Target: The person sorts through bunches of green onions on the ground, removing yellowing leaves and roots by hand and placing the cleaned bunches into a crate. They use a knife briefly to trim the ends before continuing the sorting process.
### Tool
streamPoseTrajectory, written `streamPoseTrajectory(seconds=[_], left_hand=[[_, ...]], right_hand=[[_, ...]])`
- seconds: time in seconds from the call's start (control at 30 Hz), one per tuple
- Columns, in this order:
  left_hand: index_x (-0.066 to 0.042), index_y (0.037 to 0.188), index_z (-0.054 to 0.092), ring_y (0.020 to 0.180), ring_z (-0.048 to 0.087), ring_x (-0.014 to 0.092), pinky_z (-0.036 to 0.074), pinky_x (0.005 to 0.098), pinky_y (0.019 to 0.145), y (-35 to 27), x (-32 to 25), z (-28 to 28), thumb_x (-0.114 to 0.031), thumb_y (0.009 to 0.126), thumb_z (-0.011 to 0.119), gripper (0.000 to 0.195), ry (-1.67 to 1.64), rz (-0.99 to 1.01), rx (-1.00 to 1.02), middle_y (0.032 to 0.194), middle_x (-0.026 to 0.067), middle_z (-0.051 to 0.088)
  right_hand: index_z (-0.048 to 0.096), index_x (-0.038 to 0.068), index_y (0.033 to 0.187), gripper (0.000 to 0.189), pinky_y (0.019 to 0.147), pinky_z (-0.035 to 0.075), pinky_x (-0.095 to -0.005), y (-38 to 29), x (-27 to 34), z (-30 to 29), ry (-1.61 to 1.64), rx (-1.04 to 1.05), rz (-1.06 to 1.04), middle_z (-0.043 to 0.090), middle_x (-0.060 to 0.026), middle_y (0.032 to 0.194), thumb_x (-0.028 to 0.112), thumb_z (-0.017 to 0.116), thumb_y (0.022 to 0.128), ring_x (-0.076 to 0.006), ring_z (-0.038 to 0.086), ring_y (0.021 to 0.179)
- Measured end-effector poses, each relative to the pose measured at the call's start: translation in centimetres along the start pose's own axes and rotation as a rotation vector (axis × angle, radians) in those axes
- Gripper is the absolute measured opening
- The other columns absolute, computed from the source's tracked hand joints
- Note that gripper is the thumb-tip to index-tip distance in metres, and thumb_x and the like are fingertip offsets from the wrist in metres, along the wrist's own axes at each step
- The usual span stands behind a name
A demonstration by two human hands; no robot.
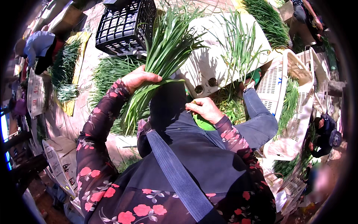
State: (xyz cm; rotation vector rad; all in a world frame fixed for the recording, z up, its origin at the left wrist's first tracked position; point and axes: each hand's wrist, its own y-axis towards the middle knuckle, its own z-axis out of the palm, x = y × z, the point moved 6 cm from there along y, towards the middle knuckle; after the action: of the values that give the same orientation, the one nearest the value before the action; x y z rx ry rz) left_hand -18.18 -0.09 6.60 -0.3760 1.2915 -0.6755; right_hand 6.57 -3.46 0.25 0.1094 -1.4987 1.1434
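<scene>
My left hand (140, 79) grips a thick bunch of long flat green leaves (170, 44), which look like garlic chives. The bunch slants up and away to the right, and its other end hangs down past my wrist. Over my lap, the thumb and fingers of my right hand (206, 109) pinch something small and thin, too small to name. Just under that hand lies a bright green object (203, 123), partly hidden. Before me, a white board (197, 63) with round holes in one edge carries a loose spread of the same leaves (242, 44).
A black plastic crate (123, 30) stands ahead on the left, near piled leaves (117, 70). To my right, a white plastic basket (270, 86) sits close to my knee, with greens (289, 100) beyond its near wall. Other people work at both sides, including a person in blue (40, 44).
</scene>
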Motion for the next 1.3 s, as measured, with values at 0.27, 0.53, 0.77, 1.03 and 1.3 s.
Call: streamPoseTrajectory(seconds=[0.27,0.53,0.77,1.03,1.3], left_hand=[[0.006,0.124,0.043,0.089,0.064,0.035,0.050,0.0381,0.081,1.1,-0.4,3.3,-0.031,0.066,0.078,0.077,1.067,0.338,-0.153,0.096,0.0252,0.063],[0.008,0.139,0.021,0.094,0.061,0.040,0.051,0.0402,0.080,-1.6,1.7,9.3,-0.041,0.069,0.075,0.101,1.436,0.223,-0.178,0.109,0.0312,0.056],[0.005,0.135,0.029,0.101,0.059,0.022,0.047,0.0336,0.088,-2.9,0.8,4.0,-0.037,0.074,0.078,0.088,0.408,0.237,-0.156,0.115,0.0192,0.058],[0.004,0.134,0.039,0.112,0.055,0.025,0.042,0.0380,0.098,0.7,8.5,6.4,-0.049,0.068,0.078,0.093,-0.215,-0.174,0.812,0.125,0.0179,0.054],[-0.004,0.119,0.047,0.077,0.063,0.030,0.053,0.0392,0.069,1.5,6.9,9.8,-0.025,0.065,0.078,0.066,-0.203,-0.233,0.679,0.092,0.0209,0.060]], right_hand=[[0.052,0.007,0.122,0.048,0.096,0.042,-0.0380,6.1,5.6,5.1,1.075,0.314,-0.310,0.059,-0.0020,0.115,0.022,0.073,0.081,-0.0178,0.055,0.107],[0.057,0.008,0.114,0.037,0.096,0.043,-0.0422,6.8,2.7,3.3,1.210,0.096,-0.332,0.061,-0.0082,0.113,0.017,0.072,0.081,-0.0231,0.056,0.108],[0.045,0.006,0.132,0.063,0.101,0.042,-0.0440,4.4,2.9,1.5,1.219,0.187,-0.418,0.057,-0.0109,0.115,0.020,0.075,0.078,-0.0294,0.055,0.111],[0.034,0.005,0.139,0.081,0.103,0.040,-0.0425,2.3,6.2,1.9,1.079,0.366,-0.526,0.053,-0.0129,0.124,0.022,0.078,0.074,-0.0288,0.049,0.121],[0.036,0.003,0.138,0.066,0.105,0.038,-0.0377,2.0,5.3,-1.0,0.840,0.317,-0.438,0.053,-0.0120,0.128,0.008,0.069,0.081,-0.0235,0.048,0.123]])
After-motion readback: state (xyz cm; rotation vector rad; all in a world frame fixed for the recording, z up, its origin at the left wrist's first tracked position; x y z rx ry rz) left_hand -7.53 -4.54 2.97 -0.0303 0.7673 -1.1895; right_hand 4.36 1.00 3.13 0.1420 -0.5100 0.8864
